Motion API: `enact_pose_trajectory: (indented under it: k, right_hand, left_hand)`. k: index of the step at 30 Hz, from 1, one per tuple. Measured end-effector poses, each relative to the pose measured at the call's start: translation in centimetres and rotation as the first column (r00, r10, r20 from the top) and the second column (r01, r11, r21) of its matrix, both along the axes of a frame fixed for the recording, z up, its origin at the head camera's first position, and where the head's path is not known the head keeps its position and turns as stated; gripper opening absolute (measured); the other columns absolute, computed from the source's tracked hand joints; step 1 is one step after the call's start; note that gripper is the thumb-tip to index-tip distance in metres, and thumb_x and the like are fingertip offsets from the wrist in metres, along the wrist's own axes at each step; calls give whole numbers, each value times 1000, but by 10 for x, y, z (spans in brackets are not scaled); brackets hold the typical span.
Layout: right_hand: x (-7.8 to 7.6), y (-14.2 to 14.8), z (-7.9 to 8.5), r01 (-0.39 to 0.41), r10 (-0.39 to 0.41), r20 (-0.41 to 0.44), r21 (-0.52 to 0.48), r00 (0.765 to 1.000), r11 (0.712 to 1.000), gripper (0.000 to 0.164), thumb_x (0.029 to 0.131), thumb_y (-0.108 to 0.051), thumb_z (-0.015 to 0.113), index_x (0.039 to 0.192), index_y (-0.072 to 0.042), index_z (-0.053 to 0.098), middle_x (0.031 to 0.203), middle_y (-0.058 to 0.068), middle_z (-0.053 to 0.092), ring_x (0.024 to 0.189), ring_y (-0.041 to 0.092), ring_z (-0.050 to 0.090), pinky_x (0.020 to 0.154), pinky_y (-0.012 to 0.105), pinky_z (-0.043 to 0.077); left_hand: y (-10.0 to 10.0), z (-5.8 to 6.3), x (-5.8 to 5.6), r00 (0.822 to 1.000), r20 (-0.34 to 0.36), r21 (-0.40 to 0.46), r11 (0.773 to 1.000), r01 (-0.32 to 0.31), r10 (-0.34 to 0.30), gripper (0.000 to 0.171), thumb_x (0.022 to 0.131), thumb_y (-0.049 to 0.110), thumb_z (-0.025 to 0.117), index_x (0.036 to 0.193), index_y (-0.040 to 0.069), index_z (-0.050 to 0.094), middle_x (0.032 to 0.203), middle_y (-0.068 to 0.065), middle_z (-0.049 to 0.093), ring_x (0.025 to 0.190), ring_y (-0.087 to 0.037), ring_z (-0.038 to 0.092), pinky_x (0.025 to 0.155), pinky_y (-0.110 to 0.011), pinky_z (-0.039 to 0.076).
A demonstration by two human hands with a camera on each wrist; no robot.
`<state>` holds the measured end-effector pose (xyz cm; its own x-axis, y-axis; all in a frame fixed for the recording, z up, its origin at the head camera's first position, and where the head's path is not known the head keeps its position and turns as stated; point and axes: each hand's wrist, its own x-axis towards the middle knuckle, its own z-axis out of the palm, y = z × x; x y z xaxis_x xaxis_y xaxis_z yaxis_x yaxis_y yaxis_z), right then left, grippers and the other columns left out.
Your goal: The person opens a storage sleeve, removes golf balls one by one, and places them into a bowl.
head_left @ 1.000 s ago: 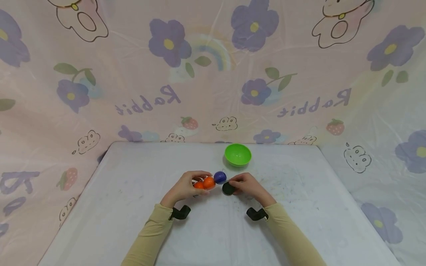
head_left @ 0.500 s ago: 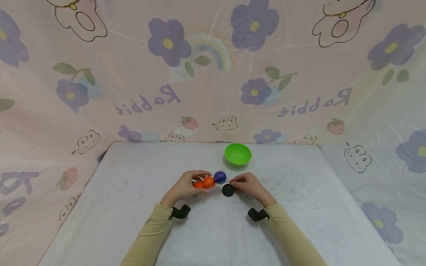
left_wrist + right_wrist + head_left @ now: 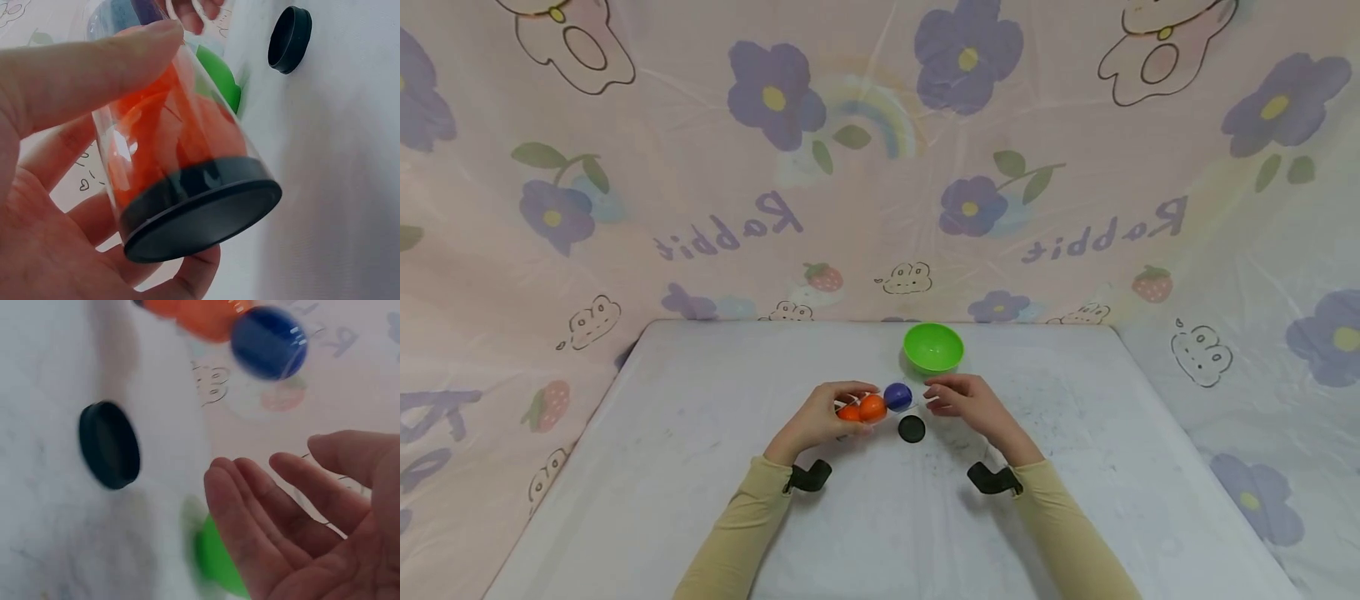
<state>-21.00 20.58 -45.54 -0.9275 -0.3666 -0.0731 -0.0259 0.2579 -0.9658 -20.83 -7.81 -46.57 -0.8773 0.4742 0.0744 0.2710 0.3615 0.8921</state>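
Observation:
My left hand [image 3: 822,418] grips a clear plastic tube [image 3: 178,134] with a black base cap. Inside it sit two orange balls [image 3: 872,408] and, toward the mouth, a blue ball [image 3: 898,397]. The tube lies tilted sideways, its uncapped end toward my right hand [image 3: 973,407]. That hand is apart from the tube, fingers loosely extended and holding nothing, as the right wrist view [image 3: 294,519] shows. A round black lid [image 3: 912,429] rests on the table below the tube's mouth, hollow side showing in the left wrist view.
A green bowl [image 3: 933,348] stands behind the hands near the table's back edge. The white-covered table [image 3: 737,358] meets a patterned cloth backdrop [image 3: 880,183]. Black wrist mounts [image 3: 992,478] stick out from both sleeves.
My right hand has let go of the black lid, leaving it on the table, and moved up and right with its fingers loosened. The left hand keeps its grip on the tube.

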Motion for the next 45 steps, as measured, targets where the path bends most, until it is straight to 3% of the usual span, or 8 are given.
enact_pose_trajectory:
  k: [6,15,16,22,23,31,36,45]
  right_hand:
    - [2,0,10,-18,17,-16,-57,1000,998,35,101,-16,51,127,7,55,118,31,57,103,37,62,87,42,51]
    - [7,-3,16,-49,50,5,-87,999,995,40,98,-21,56,130,4,54,123,21,59,108,42,58,88,39,50]
    - [9,-4,20,-47,48,10,-83,999,995,40,98,-20,57,130,4,54,124,21,58,108,43,58,88,40,50]
    - [8,-4,20,-20,20,1,-59,1000,998,49,93,-25,64,130,6,53,123,18,60,107,45,58,87,37,51]
    - [7,-3,16,-13,13,-2,-58,1000,998,52,91,-28,66,130,5,54,122,17,61,106,44,59,86,35,51]
    - [8,-7,14,53,-53,10,-7,999,999,49,87,-28,72,125,0,58,116,13,63,98,35,65,85,39,52]
    - [9,-8,14,71,-71,7,-1,997,997,50,86,-24,73,125,2,57,116,13,62,95,26,66,84,36,53]
    - [11,-8,13,90,-90,7,-19,996,996,49,86,-22,73,125,2,56,120,16,59,98,24,65,86,36,51]
  left_hand:
    - [1,-5,-7,1000,-23,0,1000,7,-7,54,70,12,86,120,21,67,111,0,63,97,-23,56,83,-39,48]
    - [8,-1,-9,999,-43,7,1000,31,-30,54,71,9,85,121,16,67,113,0,63,98,-22,56,86,-39,47]
    - [9,5,-6,999,-36,10,999,33,-33,54,72,7,84,122,14,66,114,-2,63,99,-24,55,86,-41,46]
    - [11,11,-9,999,-15,17,999,31,-31,55,70,7,85,122,13,66,114,-3,63,97,-26,53,86,-41,46]
    - [11,6,-12,999,-18,15,999,30,-30,56,70,7,86,122,15,67,113,0,63,96,-24,53,85,-38,46]
    - [12,8,-13,999,-28,23,1000,18,-17,56,67,5,87,118,15,68,108,1,65,97,-22,55,85,-37,48]
    - [11,9,-14,999,-51,19,1000,-18,19,56,64,4,88,115,17,69,106,3,66,99,-20,56,88,-37,47]
    - [11,12,-15,997,-62,43,998,-48,50,55,62,5,89,113,10,69,105,3,67,93,-18,59,83,-34,50]
